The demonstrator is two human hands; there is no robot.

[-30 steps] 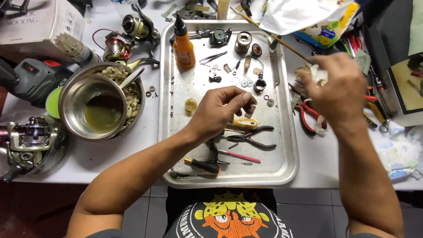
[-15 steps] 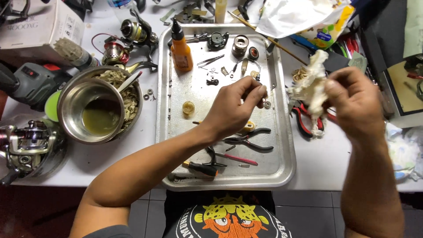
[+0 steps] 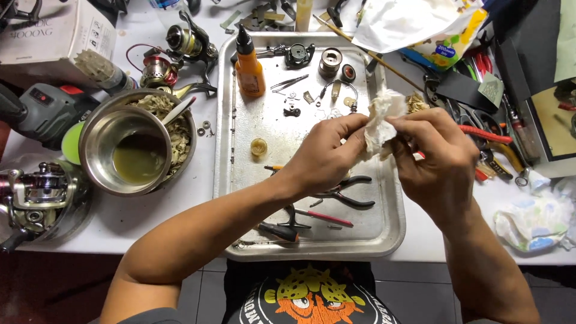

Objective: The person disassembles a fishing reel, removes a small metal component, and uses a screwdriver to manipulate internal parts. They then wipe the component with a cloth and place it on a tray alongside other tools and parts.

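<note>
Both hands have risen off the tray [image 3: 390, 234] and met above it, left hand [image 3: 327, 159] and right hand [image 3: 435, 159] pinching a rag [image 3: 381, 120], apparently wiping a small hidden part.

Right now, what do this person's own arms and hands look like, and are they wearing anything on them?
Both arms are bare from above the elbow down: no long sleeves, gloves, watch, bracelet or rings show. The left hand and right hand are uncovered. A grey short sleeve edges the left upper arm at the frame's bottom. The shirt front is black, printed with a yellow-and-orange spiky cartoon fish.
</note>
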